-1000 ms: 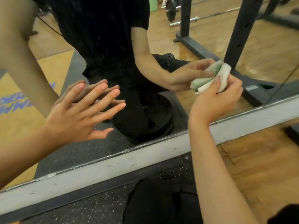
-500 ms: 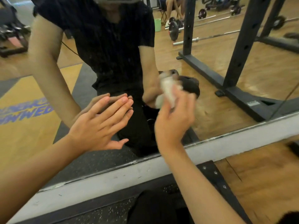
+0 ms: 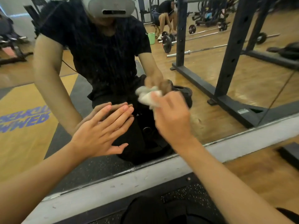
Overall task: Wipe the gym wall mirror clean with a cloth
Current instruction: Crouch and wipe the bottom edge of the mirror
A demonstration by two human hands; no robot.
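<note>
The wall mirror (image 3: 210, 88) fills most of the view above a pale sill, showing my own reflection and the gym behind. My right hand (image 3: 171, 117) grips a crumpled white and pale green cloth (image 3: 148, 97) and presses it against the glass near the centre; the cloth is blurred. My left hand (image 3: 100, 133) lies flat on the mirror to the left of it, fingers straight and together, meeting its reflection. Fine streaks and specks show on the glass over the reflected dark shirt.
A pale grey sill (image 3: 242, 139) runs diagonally below the glass. Under it lie black speckled rubber matting (image 3: 182, 193) and wooden floor (image 3: 258, 178) at the right. Reflected in the mirror are a dark squat rack, barbells, a weight plate and a seated person.
My right hand has swept the cloth leftward across the glass from the right side to the centre. My left hand stays flat on the mirror. My view has tilted upward.
</note>
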